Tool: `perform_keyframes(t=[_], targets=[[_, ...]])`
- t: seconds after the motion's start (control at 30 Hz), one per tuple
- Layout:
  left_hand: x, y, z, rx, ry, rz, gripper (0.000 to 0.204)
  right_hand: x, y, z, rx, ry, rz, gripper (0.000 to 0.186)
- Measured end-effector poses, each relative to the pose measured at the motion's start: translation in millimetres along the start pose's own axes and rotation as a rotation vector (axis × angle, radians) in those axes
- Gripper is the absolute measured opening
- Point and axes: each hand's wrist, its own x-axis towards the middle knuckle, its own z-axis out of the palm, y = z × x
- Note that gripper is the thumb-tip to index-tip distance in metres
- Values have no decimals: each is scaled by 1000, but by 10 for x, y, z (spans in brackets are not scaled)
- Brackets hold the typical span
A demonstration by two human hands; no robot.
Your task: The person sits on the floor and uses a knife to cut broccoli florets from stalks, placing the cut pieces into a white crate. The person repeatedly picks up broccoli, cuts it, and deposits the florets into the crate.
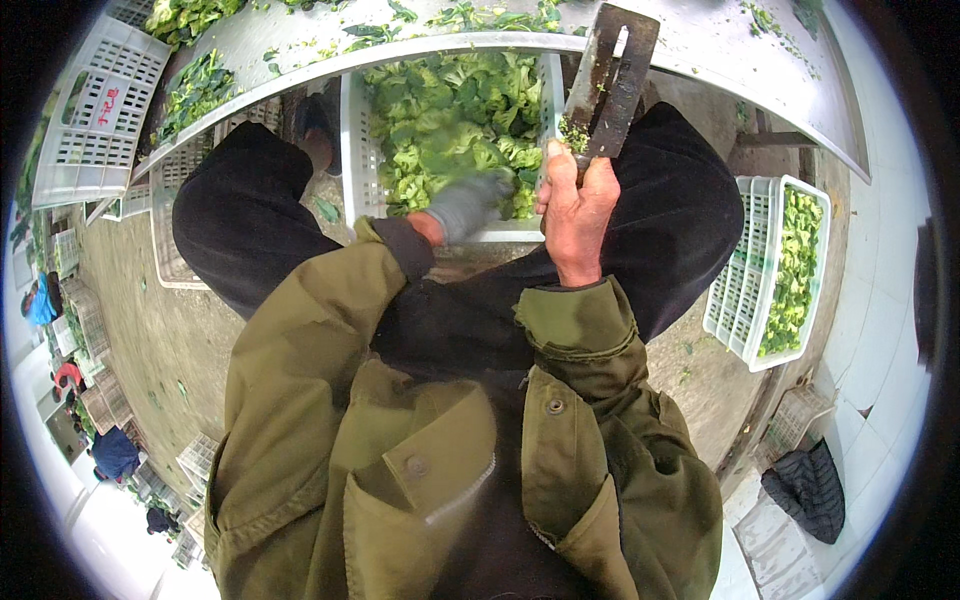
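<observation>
My left hand (pixel 468 206), in a grey glove, is smeared by motion over the near side of a white plastic crate (pixel 354 150). The crate holds a heap of green broccoli florets (pixel 440 110). Whether the gloved fingers hold anything is too blurred to see. My bare right hand (pixel 577 212) is closed around a cleaver (pixel 622 85) at the crate's right edge. Its blade is broad, dark and stained, with a long slot, and points up and away from me. Green crumbs cling to it near my thumb. The handle is hidden in my fist.
A metal worktop (pixel 300 32) with leaf scraps curves across the far side. Another crate of florets (pixel 790 270) stands on the right by the tiled wall. Far left is a white crate (pixel 105 110). My knees flank the middle crate. Other people (pixel 115 452) are at the left.
</observation>
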Motion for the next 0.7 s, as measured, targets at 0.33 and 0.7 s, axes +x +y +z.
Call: perform_keyframes(t=[0.33,0.7], targets=[[280,-164,194,245,-253,-342,51,12,-104,-37,102,12,60,16],[277,470,-573,-168,407,-17,34,22,-214,-76,39,121,59,20]])
